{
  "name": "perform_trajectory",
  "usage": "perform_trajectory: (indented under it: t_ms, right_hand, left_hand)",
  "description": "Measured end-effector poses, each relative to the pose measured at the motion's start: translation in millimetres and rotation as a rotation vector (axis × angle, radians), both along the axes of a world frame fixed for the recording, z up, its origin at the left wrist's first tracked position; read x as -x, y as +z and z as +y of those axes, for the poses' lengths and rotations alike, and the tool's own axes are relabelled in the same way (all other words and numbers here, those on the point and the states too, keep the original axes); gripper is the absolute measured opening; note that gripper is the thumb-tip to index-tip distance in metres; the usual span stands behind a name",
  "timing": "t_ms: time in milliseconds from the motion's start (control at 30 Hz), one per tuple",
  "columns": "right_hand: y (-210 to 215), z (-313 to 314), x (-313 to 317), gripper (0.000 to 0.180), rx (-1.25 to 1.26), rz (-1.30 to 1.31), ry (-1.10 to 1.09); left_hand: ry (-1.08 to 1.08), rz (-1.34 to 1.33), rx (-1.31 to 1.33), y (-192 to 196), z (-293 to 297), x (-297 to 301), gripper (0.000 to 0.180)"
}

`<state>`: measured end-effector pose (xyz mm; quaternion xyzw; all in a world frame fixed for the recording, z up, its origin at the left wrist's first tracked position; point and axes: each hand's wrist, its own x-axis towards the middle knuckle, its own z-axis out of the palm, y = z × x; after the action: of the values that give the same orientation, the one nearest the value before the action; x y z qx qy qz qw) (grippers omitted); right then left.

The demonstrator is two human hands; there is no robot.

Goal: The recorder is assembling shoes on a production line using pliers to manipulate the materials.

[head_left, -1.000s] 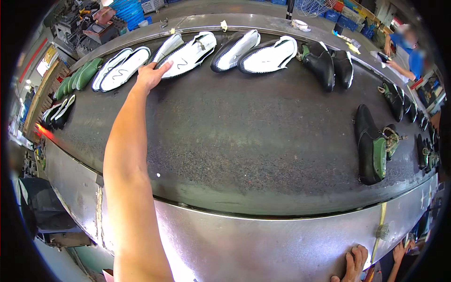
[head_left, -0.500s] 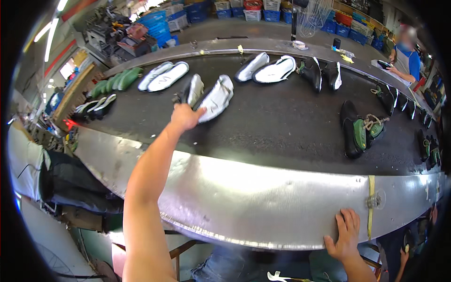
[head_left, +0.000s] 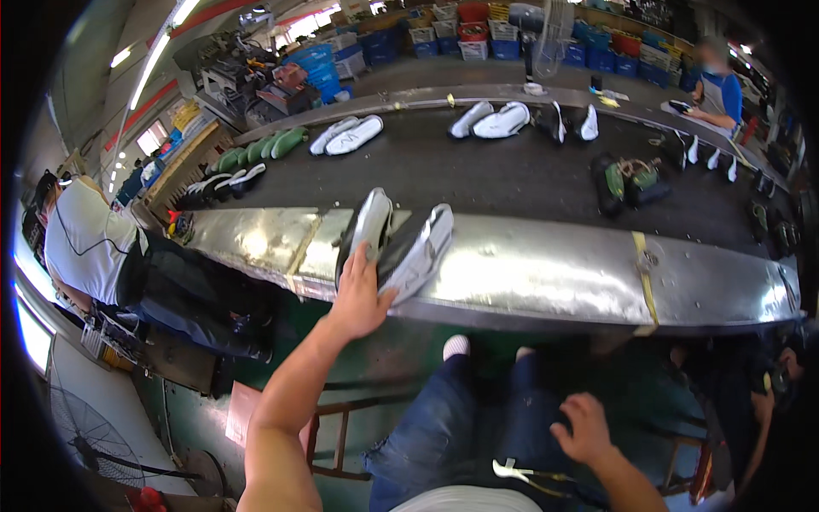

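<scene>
My left hand point(head_left: 359, 299) is closed on a pair of dark shoe uppers on lasts with pale, whitish undersides. The left shoe point(head_left: 372, 224) and the right shoe point(head_left: 424, 253) hang side by side over the metal edge of the conveyor table, soles turned up toward me. The fingers cover their near ends. My right hand point(head_left: 585, 429) hovers above my right thigh, fingers apart and slightly curled, holding nothing. Nearest to it, on my lap, lies a plier-like tool point(head_left: 512, 469) with a whitish head and thin yellowish handles.
Along the dark belt point(head_left: 409, 171) stand white-soled shoes point(head_left: 502, 121), green lasts point(head_left: 286, 143) and a dark-and-green pair point(head_left: 627, 182). A metal ledge point(head_left: 537, 264) borders it. A seated person point(head_left: 85, 230) is at left, another point(head_left: 719, 98) across the belt. A wooden stool point(head_left: 341, 435) stands near my left arm.
My left hand has drawn the pair of shoes off the belt toward me, over the metal ledge. My right hand has left the ledge and moved above my lap. The view has tilted.
</scene>
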<state>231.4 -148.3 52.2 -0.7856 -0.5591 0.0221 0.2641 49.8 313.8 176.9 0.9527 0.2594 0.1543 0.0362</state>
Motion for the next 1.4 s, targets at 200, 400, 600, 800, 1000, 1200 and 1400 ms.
perform_trajectory:
  t_ms: [200, 400, 600, 800, 1000, 1200, 1400]
  right_hand:
    - [-22.7, -100.2, 114.8, 0.071, 0.500, 0.297, -0.048]
    - [-12.3, -93.5, 94.2, 0.060, 0.608, 0.656, 0.010]
    - [-13.5, -108.9, 87.1, 0.021, -0.218, 1.478, -0.284]
    - [2.4, -22.8, 9.7, 0.055, -0.213, 1.305, -0.294]
    - [28.3, -7.1, 9.8, 0.039, -0.135, 1.307, -0.180]
    - [26.1, -1.1, 7.9, 0.041, -0.053, 1.218, -0.102]
    - [35.7, 8.2, 11.5, 0.042, 0.001, 1.127, -0.036]
  left_hand:
    - [0.202, 0.059, 0.574, 6.3, 51.2, -44.9, 0.086]
    - [0.132, -0.307, 0.820, -20.3, 7.0, -22.2, 0.062]
    - [-0.301, -0.460, 1.807, -110.0, -186.3, 62.1, 0.104]
    - [-0.353, -0.058, 1.264, -146.4, -323.5, 65.9, 0.123]
    - [-0.651, -0.155, 0.988, -140.5, -299.0, 38.9, 0.061]
    - [-0.734, -0.155, 0.751, -132.0, -276.0, 31.3, 0.047]
    - [-0.689, -0.357, 0.791, -129.1, -259.7, 14.4, 0.037]
